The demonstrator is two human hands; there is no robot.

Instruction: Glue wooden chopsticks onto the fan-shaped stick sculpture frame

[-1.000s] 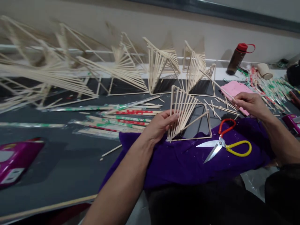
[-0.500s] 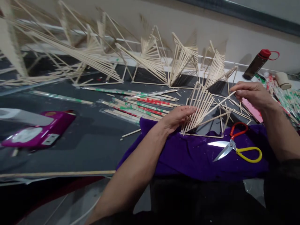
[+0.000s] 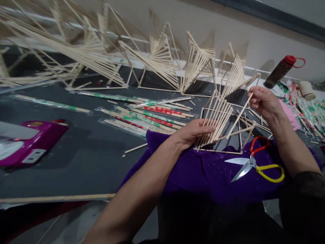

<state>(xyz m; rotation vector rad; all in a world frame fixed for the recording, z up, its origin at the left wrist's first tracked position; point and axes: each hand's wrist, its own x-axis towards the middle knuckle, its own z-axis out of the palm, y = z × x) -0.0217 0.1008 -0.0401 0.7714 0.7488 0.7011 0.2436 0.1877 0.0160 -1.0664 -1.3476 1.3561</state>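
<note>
My left hand is closed on the left side of a small frame of wooden sticks, its thumb lying across the fanned row. The frame's base rests on a purple cloth. My right hand pinches the upper end of a single wooden stick between thumb and fingers. That stick slants down to the left, its lower end close to the right side of the fan; whether it touches cannot be told. Scissors with one red and one yellow handle lie spread on the cloth.
Several finished stick frames stand along the wall. Wrapped chopsticks lie left of my hands, and a purple power strip is further left. A dark bottle with a red cap and a paper cup stand at the right.
My right hand has tilted the stick steeper, its lower end now lower beside the fan. My left hand still holds the frame. The view has shifted slightly.
</note>
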